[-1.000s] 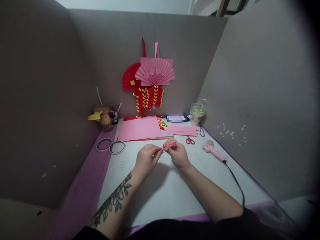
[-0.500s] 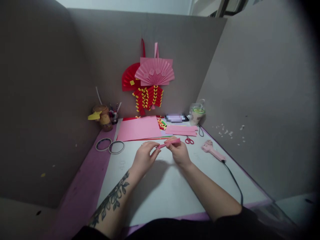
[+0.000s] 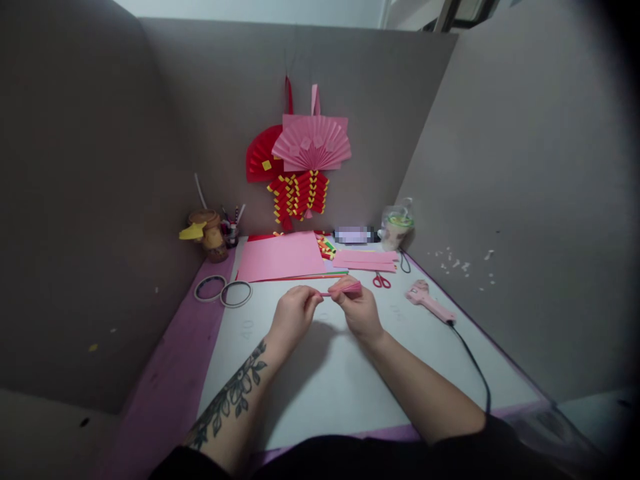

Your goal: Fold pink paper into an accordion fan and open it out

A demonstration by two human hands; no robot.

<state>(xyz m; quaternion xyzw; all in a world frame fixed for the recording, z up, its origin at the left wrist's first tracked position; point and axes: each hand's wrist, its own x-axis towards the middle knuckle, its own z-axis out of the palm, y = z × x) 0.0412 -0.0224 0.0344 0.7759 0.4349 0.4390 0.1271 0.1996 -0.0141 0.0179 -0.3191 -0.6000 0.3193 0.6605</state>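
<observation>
A narrow piece of folded pink paper (image 3: 353, 288) is held in the air above the white mat, stretched between both hands. My left hand (image 3: 296, 311) pinches its left end between thumb and fingers. Round its middle, my right hand (image 3: 359, 311) is closed, and the layered right end sticks out past the fingers. Behind the hands lies a large pink sheet (image 3: 280, 256) on other coloured sheets. Red-handled scissors (image 3: 382, 281) rest just beyond my right hand, close to some pink paper strips (image 3: 367, 260).
Two tape rolls (image 3: 236, 293) lie at the left. A pink glue gun (image 3: 431, 303) with a black cord lies at the right. Cups stand in both back corners, the right cup (image 3: 397, 230) in plastic. Pink and red paper fans (image 3: 313, 147) hang on the grey partition.
My left fingers have closed into a tighter pinch on the paper's left end. The paper's right end now shows its layers more. The view has shifted slightly.
</observation>
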